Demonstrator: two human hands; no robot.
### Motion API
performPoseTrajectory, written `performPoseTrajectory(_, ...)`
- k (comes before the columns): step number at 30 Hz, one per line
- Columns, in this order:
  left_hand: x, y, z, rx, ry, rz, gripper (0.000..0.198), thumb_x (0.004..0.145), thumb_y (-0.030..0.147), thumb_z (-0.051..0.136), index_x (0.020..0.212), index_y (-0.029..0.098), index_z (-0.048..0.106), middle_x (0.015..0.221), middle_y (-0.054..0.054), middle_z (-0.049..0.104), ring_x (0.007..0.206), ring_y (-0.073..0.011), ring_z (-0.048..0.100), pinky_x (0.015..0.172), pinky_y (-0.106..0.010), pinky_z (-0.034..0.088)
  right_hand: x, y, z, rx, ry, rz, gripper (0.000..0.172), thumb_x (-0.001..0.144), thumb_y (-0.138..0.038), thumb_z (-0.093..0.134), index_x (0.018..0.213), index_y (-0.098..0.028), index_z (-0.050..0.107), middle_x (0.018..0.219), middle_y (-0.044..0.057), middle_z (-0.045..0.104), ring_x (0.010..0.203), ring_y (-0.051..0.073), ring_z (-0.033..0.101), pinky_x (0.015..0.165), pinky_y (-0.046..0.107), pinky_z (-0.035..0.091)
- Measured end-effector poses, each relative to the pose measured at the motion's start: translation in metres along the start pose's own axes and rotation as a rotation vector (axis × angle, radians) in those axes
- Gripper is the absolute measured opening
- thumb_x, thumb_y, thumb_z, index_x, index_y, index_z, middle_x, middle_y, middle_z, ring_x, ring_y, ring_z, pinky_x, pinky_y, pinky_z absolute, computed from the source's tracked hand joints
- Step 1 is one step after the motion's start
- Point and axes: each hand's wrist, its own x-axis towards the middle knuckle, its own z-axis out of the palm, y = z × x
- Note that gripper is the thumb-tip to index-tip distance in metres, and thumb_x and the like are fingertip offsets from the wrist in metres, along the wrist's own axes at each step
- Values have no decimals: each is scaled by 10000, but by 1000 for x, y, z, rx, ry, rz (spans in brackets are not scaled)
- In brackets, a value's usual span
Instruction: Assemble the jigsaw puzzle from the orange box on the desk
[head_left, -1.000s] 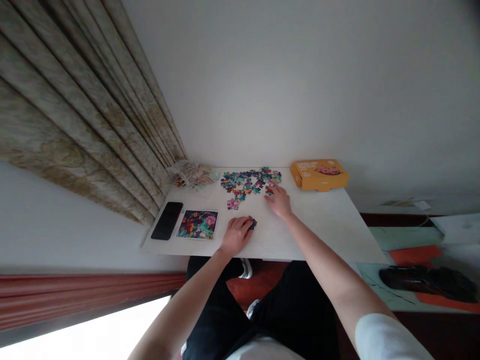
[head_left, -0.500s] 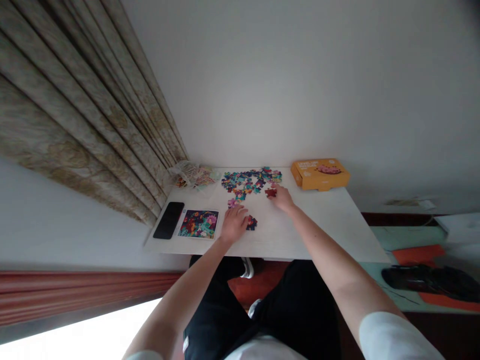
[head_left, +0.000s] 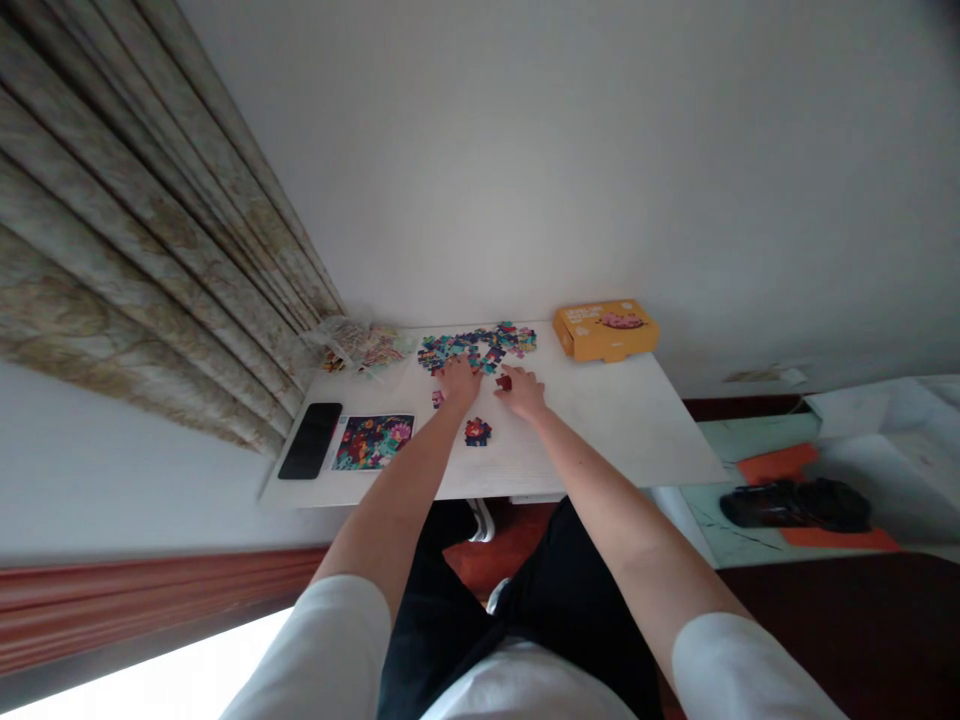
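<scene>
Left hand [head_left: 459, 380], grip spread, rests on jigsaw pieces [head_left: 480, 347] on the table [head_left: 600, 420]; right hand [head_left: 523, 393], grip spread, lies just beside a red piece [head_left: 504, 382].

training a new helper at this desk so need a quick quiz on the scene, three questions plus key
1. True or false: the black rectangular smartphone lies beside the colourful floral picture card.
2. Which is nearer the small dark red jigsaw piece: the left hand or the right hand?
3. Fill the gap: the orange cardboard box sits at the far ___ corner of the white table.

Key: 1 true; 2 the right hand; 3 right
</scene>
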Motion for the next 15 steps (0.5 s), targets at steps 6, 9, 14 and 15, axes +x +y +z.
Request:
performPoseTrajectory(6, 7, -1, -2, -75, -15, -27, 376, 898, 300, 729, 1241, 195, 614, 1261, -175, 700, 1261, -355, 613, 1106, -518, 387, -6, 8, -9, -18, -59, 65, 594, 791, -319, 819, 1346, -214, 637, 1163, 149, 738, 1151, 338, 643, 950, 450, 506)
performPoseTrajectory(9, 9, -8, -10, -148, -16, 35, 400, 863, 321, 773, 1207, 188, 619, 1206, -149, 722, 1205, -344, 649, 1107, -510, 382, -11, 13, -11, 21, -107, 58, 496, 774, -255, 810, 1248, -233, 664, 1042, 92, 750, 1062, 300, 671, 905, 406, 518)
performPoseTrajectory(14, -4, -37, -26, -291, -33, 186, 330, 838, 260, 772, 1143, 190, 668, 1087, -91, 751, 1065, -288, 704, 1011, -429, 479, -17, 19, -12, 220, -71, -22, 491, 740, -49, 703, 1196, -221, 650, 1023, 50, 681, 830, 168, 678, 826, 299, 535)
performPoseTrajectory(15, -13, -43, -28, -314, -52, 225, 320, 832, 242, 770, 1135, 191, 681, 1086, -89, 755, 1040, -280, 710, 980, -417, 501, -18, 20, -13, 294, -66, -21, 478, 729, -27, 682, 1168, -216, 651, 1019, 41, 665, 786, 148, 675, 799, 288, 543)
